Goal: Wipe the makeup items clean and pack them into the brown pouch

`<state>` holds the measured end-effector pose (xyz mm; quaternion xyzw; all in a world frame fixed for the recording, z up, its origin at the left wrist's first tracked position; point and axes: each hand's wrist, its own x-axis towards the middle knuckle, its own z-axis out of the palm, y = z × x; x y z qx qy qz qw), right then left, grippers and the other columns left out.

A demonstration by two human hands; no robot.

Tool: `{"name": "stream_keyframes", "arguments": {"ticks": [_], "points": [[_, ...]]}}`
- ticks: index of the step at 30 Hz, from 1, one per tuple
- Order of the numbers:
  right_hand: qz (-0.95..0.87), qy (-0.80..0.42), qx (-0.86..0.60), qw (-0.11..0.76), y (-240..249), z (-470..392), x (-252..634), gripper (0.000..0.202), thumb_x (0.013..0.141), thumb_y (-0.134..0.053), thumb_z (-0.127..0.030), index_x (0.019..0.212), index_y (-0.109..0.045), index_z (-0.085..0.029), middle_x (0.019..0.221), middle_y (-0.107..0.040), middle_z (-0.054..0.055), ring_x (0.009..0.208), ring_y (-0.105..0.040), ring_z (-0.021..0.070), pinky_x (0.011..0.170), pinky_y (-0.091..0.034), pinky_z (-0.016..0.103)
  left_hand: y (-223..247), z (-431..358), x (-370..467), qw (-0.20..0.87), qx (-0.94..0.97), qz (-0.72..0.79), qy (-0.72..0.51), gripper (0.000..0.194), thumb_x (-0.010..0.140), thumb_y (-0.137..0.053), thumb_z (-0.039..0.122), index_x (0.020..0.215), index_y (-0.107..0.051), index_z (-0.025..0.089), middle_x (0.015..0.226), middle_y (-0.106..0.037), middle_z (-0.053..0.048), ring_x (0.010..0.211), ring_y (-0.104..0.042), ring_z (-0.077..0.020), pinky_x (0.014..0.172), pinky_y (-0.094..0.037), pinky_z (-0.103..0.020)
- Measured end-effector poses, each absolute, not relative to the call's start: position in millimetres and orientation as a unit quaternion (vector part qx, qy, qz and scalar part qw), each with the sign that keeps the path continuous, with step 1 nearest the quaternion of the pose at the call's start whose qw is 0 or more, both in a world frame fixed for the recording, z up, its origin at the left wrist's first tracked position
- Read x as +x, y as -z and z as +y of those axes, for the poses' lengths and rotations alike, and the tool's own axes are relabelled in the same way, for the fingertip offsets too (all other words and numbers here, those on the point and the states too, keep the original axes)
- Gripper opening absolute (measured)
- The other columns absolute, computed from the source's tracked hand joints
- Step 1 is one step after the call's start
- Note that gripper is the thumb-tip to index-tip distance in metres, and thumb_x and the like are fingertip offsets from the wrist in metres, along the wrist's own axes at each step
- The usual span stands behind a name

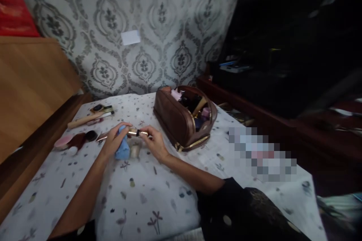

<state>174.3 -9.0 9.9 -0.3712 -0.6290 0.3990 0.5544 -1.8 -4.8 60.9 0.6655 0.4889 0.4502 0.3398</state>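
My left hand is closed around a light blue cloth, which hangs down from the fingers. Between both hands lies a small gold tube with a black band, roughly level. Its left end meets the cloth, and my right hand pinches its right end. A small pale beige item is just below the tube, blurred. To the right of my right hand stands an open brown cosmetic bag, unzipped and full of small items.
Left of my hands lie a wooden-handled item, a pink round item, a dark round item and other cosmetics on a patterned white cloth. A wooden panel borders the left. A blurred-out patch covers something at the right.
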Motion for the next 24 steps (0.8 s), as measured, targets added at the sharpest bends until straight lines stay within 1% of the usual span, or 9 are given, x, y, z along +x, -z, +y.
{"name": "stream_keyframes", "arguments": {"ticks": [1,3,4,6,9,14,18,20,24], "points": [[-0.612,-0.416,-0.372,0.561,-6.8,-11.2,178.4,0.022,0.085,-0.057,-0.040,0.090,-0.063,-0.019,0.080,-0.063,0.001,0.075,-0.055,0.0158,0.067,-0.044,0.026,-61.6,-7.7,3.9,0.287,0.699,0.493,-0.433,0.033,0.085,-0.057,0.048,0.096,-0.068,0.020,0.078,-0.068,-0.001,0.075,-0.062,-0.0191,0.069,-0.048,-0.028],[-0.585,-0.440,-0.374,0.570,-1.0,-15.3,185.8,0.019,0.083,-0.059,-0.038,0.085,-0.061,-0.019,0.076,-0.061,0.000,0.073,-0.053,0.0152,0.067,-0.044,0.026,-60.1,-12.8,15.7,0.203,0.747,0.485,-0.407,0.032,0.089,-0.051,0.046,0.095,-0.068,0.020,0.086,-0.069,-0.002,0.086,-0.063,-0.0213,0.079,-0.047,-0.031],[-0.577,-0.446,-0.375,0.572,0.9,-17.3,188.7,0.017,0.082,-0.060,-0.036,0.083,-0.060,-0.019,0.075,-0.060,-0.001,0.071,-0.053,0.0147,0.067,-0.044,0.025,-58.0,-14.6,21.2,0.174,0.761,0.481,-0.400,0.031,0.091,-0.049,0.045,0.090,-0.067,0.020,0.086,-0.068,-0.002,0.086,-0.063,-0.0213,0.080,-0.046,-0.031],[-0.578,-0.447,-0.381,0.567,2.1,-21.4,192.5,0.013,0.081,-0.061,-0.033,0.081,-0.060,-0.019,0.072,-0.058,-0.002,0.069,-0.052,0.0137,0.065,-0.043,0.025,-51.9,-16.5,29.4,0.138,0.768,0.486,-0.393,0.033,0.092,-0.047,0.045,0.079,-0.063,0.020,0.076,-0.064,-0.001,0.076,-0.060,-0.0195,0.073,-0.045,-0.030],[-0.621,-0.412,-0.395,0.538,-1.1,-26.6,194.3,0.007,0.082,-0.063,-0.026,0.081,-0.061,-0.020,0.069,-0.056,-0.004,0.065,-0.050,0.0123,0.064,-0.041,0.024,-43.1,-14.5,33.4,0.124,0.742,0.522,-0.401,0.037,0.093,-0.045,0.047,0.069,-0.056,0.021,0.061,-0.055,0.002,0.061,-0.053,-0.0170,0.063,-0.040,-0.029],[-0.707,-0.301,-0.365,0.525,-3.4,-27.3,194.5,0.006,0.081,-0.066,-0.016,0.085,-0.063,-0.020,0.081,-0.060,0.000,0.077,-0.055,0.0148,0.074,-0.043,0.026,-36.8,-5.4,31.5,0.176,0.701,0.558,-0.408,0.040,0.089,-0.046,0.048,0.061,-0.054,0.021,0.056,-0.053,0.002,0.059,-0.051,-0.0170,0.062,-0.039,-0.030],[-0.698,-0.330,-0.356,0.526,-4.0,-23.9,196.0,0.007,0.082,-0.065,-0.019,0.089,-0.065,-0.020,0.085,-0.064,0.002,0.078,-0.057,0.0155,0.073,-0.044,0.026,-37.3,-4.0,34.4,0.202,0.693,0.549,-0.422,0.038,0.089,-0.047,0.044,0.059,-0.052,0.020,0.055,-0.049,0.003,0.060,-0.048,-0.0158,0.062,-0.038,-0.028],[-0.670,-0.377,-0.366,0.525,-5.8,-23.0,196.6,0.007,0.084,-0.064,-0.025,0.087,-0.064,-0.019,0.080,-0.063,0.000,0.072,-0.055,0.0146,0.068,-0.043,0.026,-38.3,-5.4,35.9,0.195,0.692,0.551,-0.423,0.037,0.090,-0.045,0.044,0.061,-0.050,0.021,0.057,-0.048,0.004,0.061,-0.047,-0.0152,0.062,-0.037,-0.028],[-0.624,-0.445,-0.370,0.525,-9.5,-22.2,197.1,0.022,0.085,-0.061,-0.039,0.078,-0.061,-0.018,0.068,-0.058,-0.002,0.064,-0.051,0.0133,0.062,-0.041,0.025,-41.6,-10.0,35.8,0.160,0.693,0.558,-0.426,0.036,0.092,-0.046,0.043,0.063,-0.046,0.021,0.059,-0.044,0.005,0.062,-0.045,-0.0143,0.064,-0.036,-0.027]]}}
